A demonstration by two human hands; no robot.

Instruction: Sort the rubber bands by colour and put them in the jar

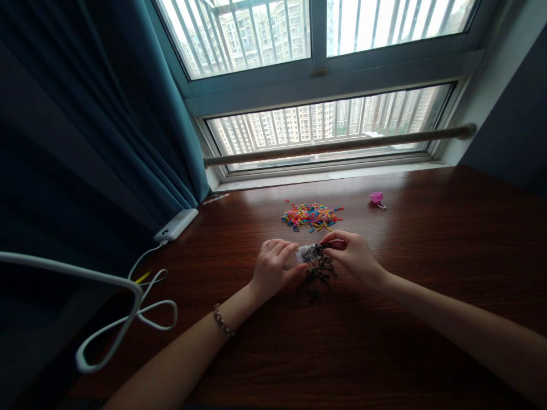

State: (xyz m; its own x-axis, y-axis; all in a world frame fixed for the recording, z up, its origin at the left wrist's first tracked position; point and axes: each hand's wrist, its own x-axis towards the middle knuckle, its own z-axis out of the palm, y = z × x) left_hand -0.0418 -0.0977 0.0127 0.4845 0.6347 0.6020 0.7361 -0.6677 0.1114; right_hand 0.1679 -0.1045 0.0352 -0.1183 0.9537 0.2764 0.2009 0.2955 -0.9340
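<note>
Holds a small, clear, cylindrical bottle (305, 253) in the left hand (273, 263), with fingers and thumb curled around its body. Tips the bottle on its side, with the mouth turned toward the right hand (351, 256). Pinches a tuft of thin black bands (324, 246) narrowly between thumb and fingertips of that right hand, right at the bottle's mouth. Cannot tell how far inside the tuft reaches, nor whether the bottle touches the glossy reddish-brown wooden table (427, 245) beneath.

Has a loose scatter of small black bands (318, 276) on the table, just below the bottle's mouth and between the two hands. Has, beyond the hands toward the window (319, 71), a heap of multicoloured small bands (310, 216) in red, yellow, blue, orange and pink, spread low on the wood. Has a small pink plastic piece (376, 197) with a pale loop well apart from the heap, farther right.

Wears a dark braided bracelet (222, 320) on the left wrist. Shows, over at the left edge of the table, a white rounded box (176, 225) near a blue curtain (171, 114), joined to a looping white cable (72, 266).
</note>
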